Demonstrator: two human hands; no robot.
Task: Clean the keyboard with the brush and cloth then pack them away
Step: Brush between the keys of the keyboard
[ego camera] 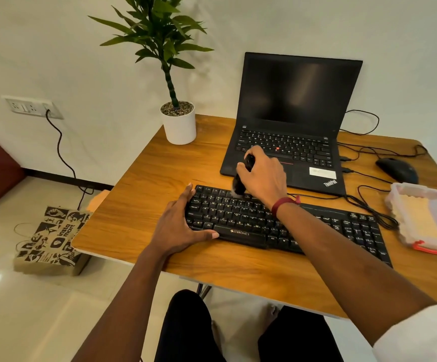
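Observation:
A black keyboard (316, 226) lies across the wooden desk in front of me. My right hand (264, 176) is closed around a black brush (239, 185), whose bristles touch the keyboard's top rows left of centre. My left hand (180, 223) rests flat against the keyboard's left end, thumb along its front edge, fingers apart, holding nothing. No cloth can be made out in view.
An open black laptop (295, 100) stands behind the keyboard. A clear plastic box with a red clasp (421, 218) sits at the right edge, a black mouse (397, 169) and cables behind it. A potted plant (178, 121) stands at the back left. A paper bag (50, 239) is on the floor.

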